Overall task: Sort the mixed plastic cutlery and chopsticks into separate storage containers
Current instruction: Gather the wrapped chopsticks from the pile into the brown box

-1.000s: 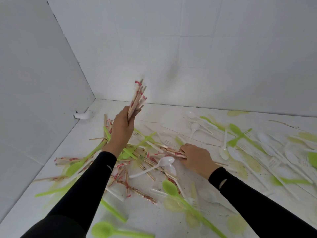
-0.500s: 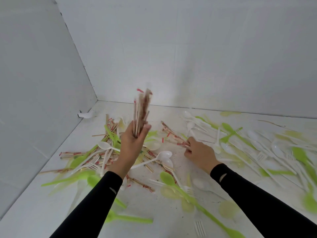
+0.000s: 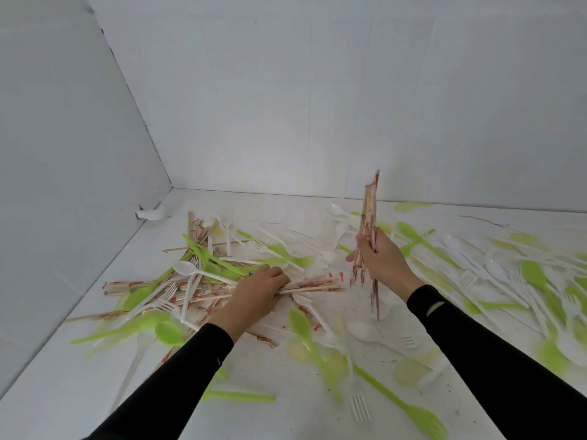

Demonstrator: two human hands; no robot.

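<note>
Wood sticks in red-printed paper sleeves, held in both hands.

Head view:
- right hand point(image 3: 382, 262), right of centre: fingers and thumb wrapped round an upright bundle point(image 3: 370, 204) of chopsticks. The bundle is near vertical, with its top ends in front of the back wall point(image 3: 317, 106). The lower ends stick out below the fist and are blurred; can't tell if they touch the surface.
- left hand point(image 3: 259, 292), centre: palm down, fingers curled over the flat chopsticks point(image 3: 314, 285). These lie roughly level on the white surface point(image 3: 286, 417), ends pointing right toward the bundle but apart from it.
- left heap point(image 3: 190, 281), centre left: more sleeved chopsticks crossed with green and white forks and spoons. A white spoon point(image 3: 187, 268) lies on top, bowl to the left.
- right scatter point(image 3: 524, 271), right edge: green and white spoons and forks lying loose, heavily blurred.
- bottom of frame: green fork point(image 3: 422, 417) at lower right, white fork point(image 3: 360, 408) just left of it, green spoon point(image 3: 168, 333) at lower left.
- small white object point(image 3: 152, 214) at the foot of the left wall, upper left. Can't tell what it is.
- black sleeves on both arms.
</note>
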